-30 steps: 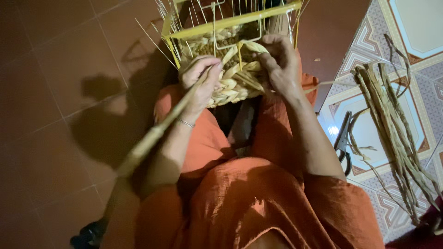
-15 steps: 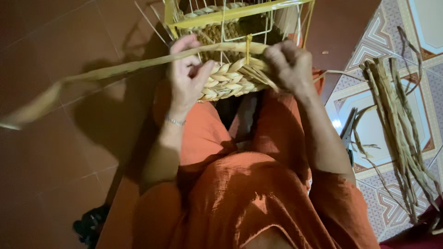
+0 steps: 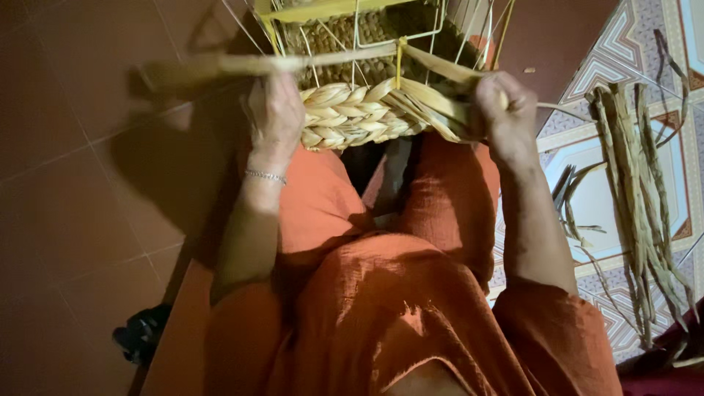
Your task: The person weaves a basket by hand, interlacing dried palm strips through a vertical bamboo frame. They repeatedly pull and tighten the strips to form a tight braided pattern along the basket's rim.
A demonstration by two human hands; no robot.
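Basketwork on a wire frame point(image 3: 381, 29), held over the lap of a seated person in orange clothing point(image 3: 381, 308). The left hand point(image 3: 275, 114), a thin bracelet point(image 3: 265, 176) at its wrist, is closed around a long flat fibre strand point(image 3: 242, 64) that runs out leftward above the brown tiled floor point(image 3: 81, 147); its fingers also rest against the left end of the braided band point(image 3: 352, 114). The right hand point(image 3: 506, 110) is clenched on a fan of pale strands point(image 3: 433, 103) where they leave the braid's right end. The two hands are well apart, one at each end of the braid. The braided band lies along the frame's near edge, just above the knees, and touches both hands. Darker woven work fills the frame behind it. To the right, a bundle of loose dried fibres point(image 3: 638, 183) lies on patterned tiles point(image 3: 623, 44). A dark object point(image 3: 139, 334), too dim to identify, sits on the floor at lower left.
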